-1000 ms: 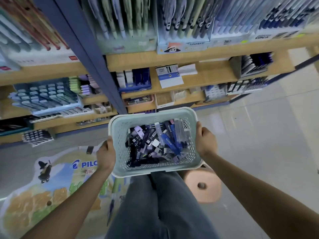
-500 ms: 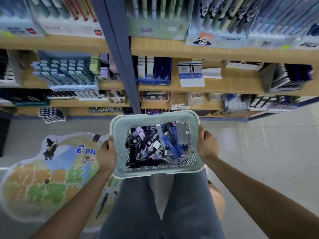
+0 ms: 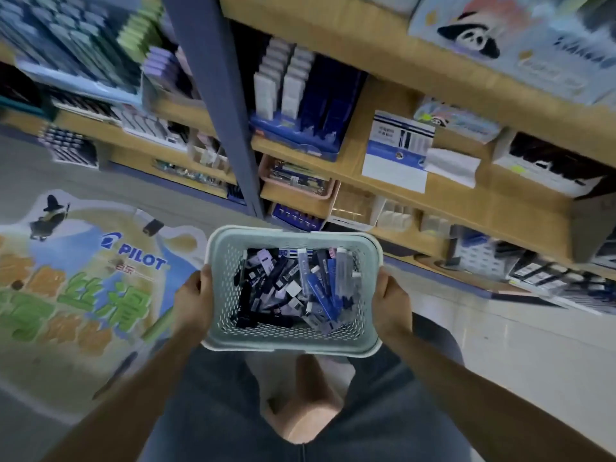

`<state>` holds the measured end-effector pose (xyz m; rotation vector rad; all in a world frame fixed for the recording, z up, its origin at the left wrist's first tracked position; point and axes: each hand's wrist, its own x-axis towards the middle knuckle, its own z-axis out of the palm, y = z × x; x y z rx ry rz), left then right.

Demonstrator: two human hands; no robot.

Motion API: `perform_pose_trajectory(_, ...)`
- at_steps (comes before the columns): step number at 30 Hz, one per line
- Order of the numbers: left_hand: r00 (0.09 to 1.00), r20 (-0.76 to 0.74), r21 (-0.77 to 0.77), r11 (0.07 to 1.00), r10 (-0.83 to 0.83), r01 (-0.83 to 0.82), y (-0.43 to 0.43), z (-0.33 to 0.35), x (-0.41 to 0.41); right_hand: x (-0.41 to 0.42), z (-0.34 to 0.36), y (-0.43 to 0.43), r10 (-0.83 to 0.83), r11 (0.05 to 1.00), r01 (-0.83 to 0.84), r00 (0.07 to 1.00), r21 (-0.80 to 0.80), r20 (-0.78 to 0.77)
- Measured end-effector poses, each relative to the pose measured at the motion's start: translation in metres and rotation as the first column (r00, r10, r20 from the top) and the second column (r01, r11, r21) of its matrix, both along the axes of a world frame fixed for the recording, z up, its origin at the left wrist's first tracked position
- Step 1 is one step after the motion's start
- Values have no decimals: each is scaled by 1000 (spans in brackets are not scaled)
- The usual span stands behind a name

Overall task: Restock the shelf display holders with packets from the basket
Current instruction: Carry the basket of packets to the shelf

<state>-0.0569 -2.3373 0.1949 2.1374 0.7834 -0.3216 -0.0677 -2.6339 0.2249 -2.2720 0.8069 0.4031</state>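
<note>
Both hands grip the basket (image 3: 222, 278) of packets (image 3: 300, 288) at frame centre: left hand (image 3: 193, 300), right hand (image 3: 390, 301), fingers curled round its rims.

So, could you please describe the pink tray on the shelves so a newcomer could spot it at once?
Find the blue upright post dividing the wooden shelves. Just right of it, one shelf below the blue display holder with white packets, sits the pink tray. It is the only pink container there.
</note>
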Motion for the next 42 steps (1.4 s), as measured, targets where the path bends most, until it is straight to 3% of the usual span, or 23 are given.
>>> perform_pose_trajectory(11, 983, -58, 9, 985, 173, -173, -5, -204, -21, 9, -211, 3, 100, 995, -101, 995, -21, -20)
perform_pose_trajectory(19, 962, -70, 57, 964, 265, -261, -16, -280, -30, 8, -316, 6, 131, 991, -132, 991, -30, -36)
perform_pose_trajectory(30, 966, 2, -4, 966, 260, -260, -25, -328, -55, 13, -360, -1, 170, 983, -168, 985, -68, 12)
perform_pose_trajectory(42, 982, 33, -49, 981, 188, -186, -14, -341, -62, -12, -365, -18, 149, 988, -148, 988, 34, -30)
